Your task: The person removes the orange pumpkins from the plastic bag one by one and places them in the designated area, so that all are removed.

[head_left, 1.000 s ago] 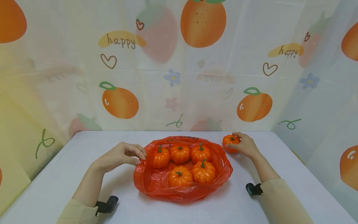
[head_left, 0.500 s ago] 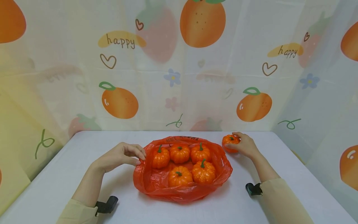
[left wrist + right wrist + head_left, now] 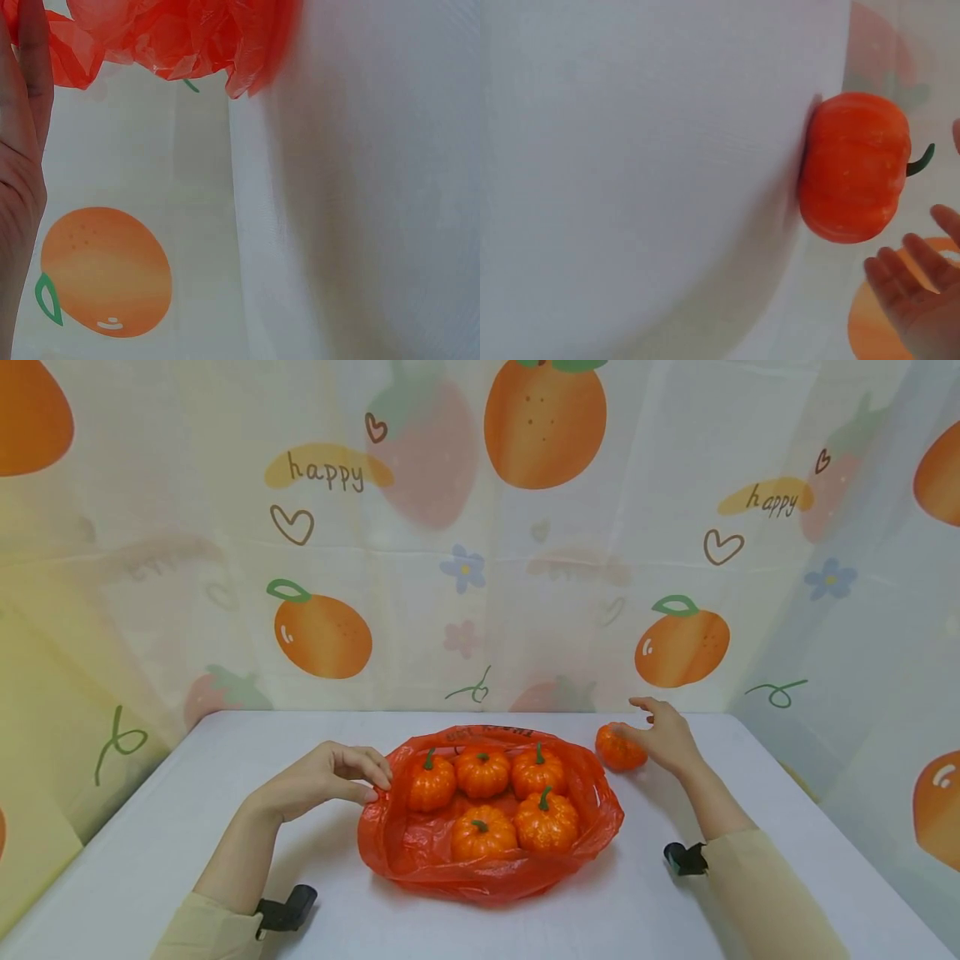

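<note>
A red plastic bag [image 3: 487, 887] stands with its mouth spread wide on the table. Several small orange pumpkins [image 3: 483, 833] with green stems sit inside it. The thumb and fingers of my left hand [image 3: 318, 783] pinch the bag's left rim; the left wrist view has the crumpled red plastic [image 3: 180, 37] beside the fingers. To the right of the bag, a single pumpkin [image 3: 619, 750] rests on the table. My right hand [image 3: 671, 742] hovers just above and right of it, fingers spread. In the right wrist view, the fingers stand apart from the pumpkin [image 3: 855, 169].
The white tabletop [image 3: 525, 935] runs back to a fruit-printed curtain [image 3: 540, 635] along its far edge. Black wrist cameras [image 3: 288, 910] sit at both sleeves.
My right hand has let go of the pumpkin on the right and lifted slightly up and away from it. The left hand, the bag and the pumpkins in it have not moved.
</note>
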`<state>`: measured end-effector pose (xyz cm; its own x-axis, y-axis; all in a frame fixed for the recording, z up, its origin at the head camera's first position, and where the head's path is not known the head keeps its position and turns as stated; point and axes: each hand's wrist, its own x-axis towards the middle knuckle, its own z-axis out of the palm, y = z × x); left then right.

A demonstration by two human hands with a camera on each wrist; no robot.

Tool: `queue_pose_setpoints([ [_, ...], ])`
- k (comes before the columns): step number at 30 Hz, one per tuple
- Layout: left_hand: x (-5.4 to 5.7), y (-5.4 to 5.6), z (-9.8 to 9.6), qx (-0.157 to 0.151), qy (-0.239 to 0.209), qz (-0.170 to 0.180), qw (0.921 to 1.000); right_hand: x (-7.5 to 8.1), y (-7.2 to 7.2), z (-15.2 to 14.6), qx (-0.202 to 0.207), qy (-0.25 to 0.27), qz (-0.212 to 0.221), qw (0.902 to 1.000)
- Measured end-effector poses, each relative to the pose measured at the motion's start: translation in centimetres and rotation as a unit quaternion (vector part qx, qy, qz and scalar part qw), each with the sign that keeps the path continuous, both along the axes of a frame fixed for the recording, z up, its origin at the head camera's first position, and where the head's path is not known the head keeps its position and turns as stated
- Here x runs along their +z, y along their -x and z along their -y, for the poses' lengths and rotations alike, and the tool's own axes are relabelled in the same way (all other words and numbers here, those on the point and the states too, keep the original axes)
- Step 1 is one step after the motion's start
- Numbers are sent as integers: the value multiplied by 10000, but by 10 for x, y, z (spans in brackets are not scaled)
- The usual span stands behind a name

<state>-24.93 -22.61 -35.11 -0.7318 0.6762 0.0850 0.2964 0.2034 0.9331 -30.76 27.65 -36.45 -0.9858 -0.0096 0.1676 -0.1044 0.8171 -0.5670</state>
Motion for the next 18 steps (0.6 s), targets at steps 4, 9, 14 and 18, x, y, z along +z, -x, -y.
queue_pose_setpoints([
  [4, 0, 0, 0, -18, -17, 1, 10000, 5, 0, 2, 0, 254, -271, 9993],
  [9, 1, 0, -1, -24, -38, 7, 10000, 11, -1, 6, 188, 559, -558, 9967],
  [14, 1, -1, -1, -31, -51, 40, 10000, 15, -3, 11, 342, 773, -663, 9942],
  [18, 1, -1, -1, -21, -50, 45, 10000, 19, -5, 16, 447, 827, -712, 9930],
])
